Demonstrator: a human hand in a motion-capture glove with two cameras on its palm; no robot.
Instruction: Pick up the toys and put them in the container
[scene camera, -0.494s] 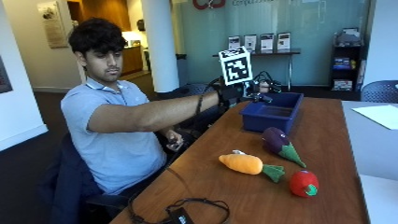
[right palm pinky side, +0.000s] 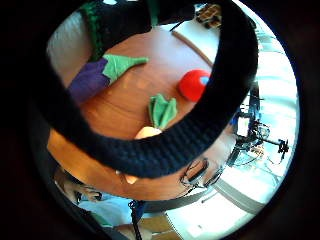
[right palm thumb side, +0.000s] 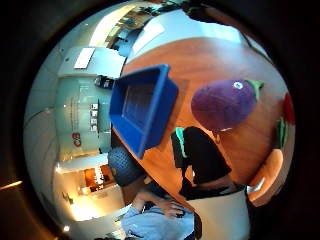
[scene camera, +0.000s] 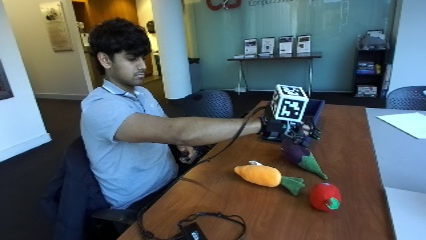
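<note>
My gloved right hand (scene camera: 285, 129) hovers just above the stalk-less end of a purple eggplant toy (scene camera: 299, 154) that lies on the wooden table (scene camera: 359, 150); the fingers hang relaxed and hold nothing. The thumb side palm view shows the eggplant (right palm thumb side: 222, 105) close by a gloved finger (right palm thumb side: 205, 155). Behind the hand stands the blue container (scene camera: 318, 111), seen empty in that palm view (right palm thumb side: 142, 107). An orange carrot toy (scene camera: 263, 175) and a red toy (scene camera: 325, 196) lie nearer the front edge; they also show as the carrot (right palm pinky side: 161, 112) and red toy (right palm pinky side: 195, 85).
A grey table (scene camera: 399, 165) with a sheet of paper (scene camera: 406, 122) adjoins on the right. Office chairs (scene camera: 212, 104) stand behind the table. The person's bare left hand (scene camera: 183, 152) rests below the table edge.
The gloved hand has come away from over the blue container, moving down and toward the front, and now hangs over the eggplant. The toys have not moved.
</note>
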